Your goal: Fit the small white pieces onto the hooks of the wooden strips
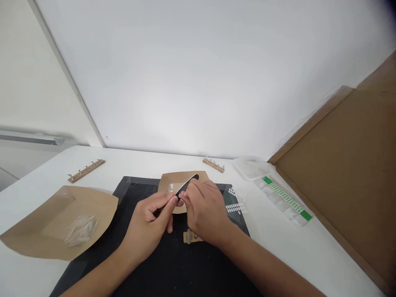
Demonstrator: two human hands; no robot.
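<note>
Above the black mat (154, 264), my left hand (151, 222) pinches the lower end of a thin dark strip with a pale edge (187, 184). My right hand (206, 208) is closed at the strip's right side, its fingertips close to my left fingertips. Whether a smaller piece is between the right fingertips cannot be made out. Behind the hands lies a brown paper tray (173, 178) with small clear pieces in it. A small wooden block with metal parts (188, 236) rests on the mat, partly hidden below my right hand.
At left, a brown paper tray (102, 202) holds clear slim pieces. Wooden strips with metal pegs (86, 170) (213, 165) stand at the back. White oval stickers (235, 208), a green-ended strip on a clear case (287, 200) and a cardboard box (346, 165) are at right.
</note>
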